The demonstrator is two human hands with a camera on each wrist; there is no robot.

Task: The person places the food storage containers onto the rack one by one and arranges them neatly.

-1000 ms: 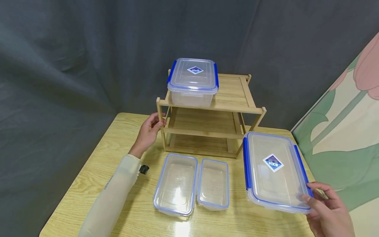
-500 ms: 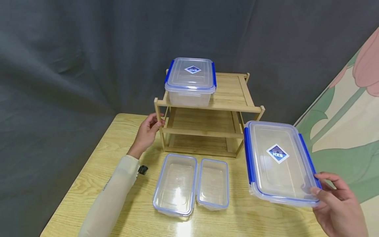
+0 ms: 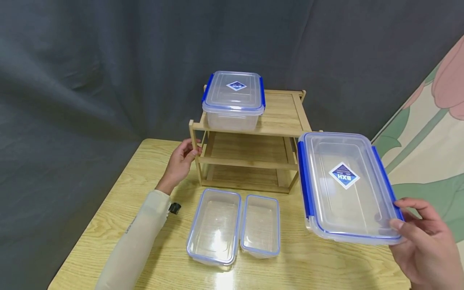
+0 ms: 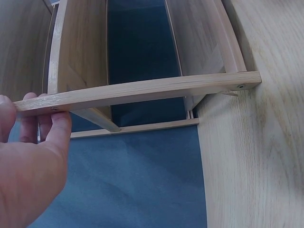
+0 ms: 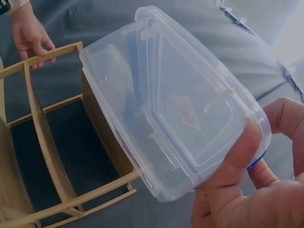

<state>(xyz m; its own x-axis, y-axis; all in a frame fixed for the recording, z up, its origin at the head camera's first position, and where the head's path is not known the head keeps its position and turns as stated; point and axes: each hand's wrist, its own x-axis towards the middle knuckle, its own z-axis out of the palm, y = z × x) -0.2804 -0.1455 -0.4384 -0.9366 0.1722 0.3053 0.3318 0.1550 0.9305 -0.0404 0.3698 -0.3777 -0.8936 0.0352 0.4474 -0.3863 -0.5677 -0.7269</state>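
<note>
My right hand [image 3: 424, 237] grips the near right corner of a clear lidded food container [image 3: 349, 209] with blue side clips, its thumb on the lid. The container is held in the air, right of a three-tier wooden shelf rack [image 3: 250, 164]. In the right wrist view the container [image 5: 156, 109] shows its clear walls, with the fingers pinching its rim. My left hand [image 3: 180, 163] holds the rack's front left post. In the left wrist view the fingers of that hand [image 4: 35, 156] curl round the post [image 4: 137, 90]. Another lidded container [image 3: 235, 96] stands on the top shelf's left side.
Two clear containers with pale blue rims, a larger one [image 3: 214, 225] and a narrower one [image 3: 260, 225], stand side by side on the wooden table [image 3: 119, 201] before the rack. A dark curtain [image 3: 174, 60] hangs behind; a flower-patterned cloth [image 3: 427, 145] is at the right.
My right hand has raised the container, moving it up and slightly right in the head view; it now covers the rack's right front corner. The left hand keeps its hold on the post.
</note>
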